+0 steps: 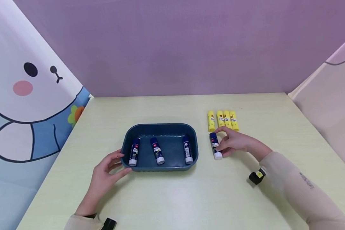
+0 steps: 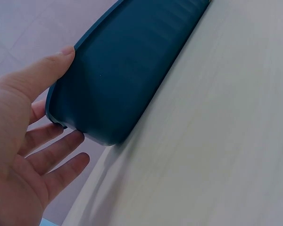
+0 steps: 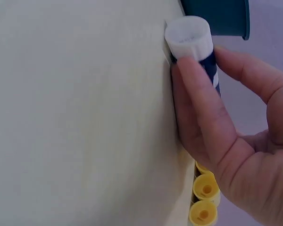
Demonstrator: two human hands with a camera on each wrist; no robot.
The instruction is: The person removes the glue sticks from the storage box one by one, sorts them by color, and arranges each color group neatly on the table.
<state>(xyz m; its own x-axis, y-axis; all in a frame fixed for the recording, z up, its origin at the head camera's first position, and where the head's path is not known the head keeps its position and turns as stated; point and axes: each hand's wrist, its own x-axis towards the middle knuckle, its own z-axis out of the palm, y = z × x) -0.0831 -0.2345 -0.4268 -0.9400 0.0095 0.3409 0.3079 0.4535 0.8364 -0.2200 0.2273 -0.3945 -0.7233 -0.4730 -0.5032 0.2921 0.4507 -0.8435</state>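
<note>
In the head view, my right hand (image 1: 235, 140) holds a dark blue glue stick (image 1: 214, 142) with a white end, just right of the tray. The right wrist view shows its white end (image 3: 188, 37) between the thumb and fingers. My left hand (image 1: 104, 175) touches the near-left corner of a dark teal tray (image 1: 164, 168). In the left wrist view, its thumb (image 2: 61, 61) rests at the tray rim and the other fingers spread along the outer end. Inside the tray lie three blue glue sticks: one at left (image 1: 134, 152), one left of middle (image 1: 157, 151), one at right (image 1: 187, 150).
Several yellow glue sticks (image 1: 227, 119) lie side by side beyond my right hand, one (image 1: 211, 121) slightly apart. The pale table (image 1: 172, 201) meets a purple backdrop (image 1: 189, 48) at the far edge. A cartoon-printed cloth (image 1: 23, 127) hangs at left.
</note>
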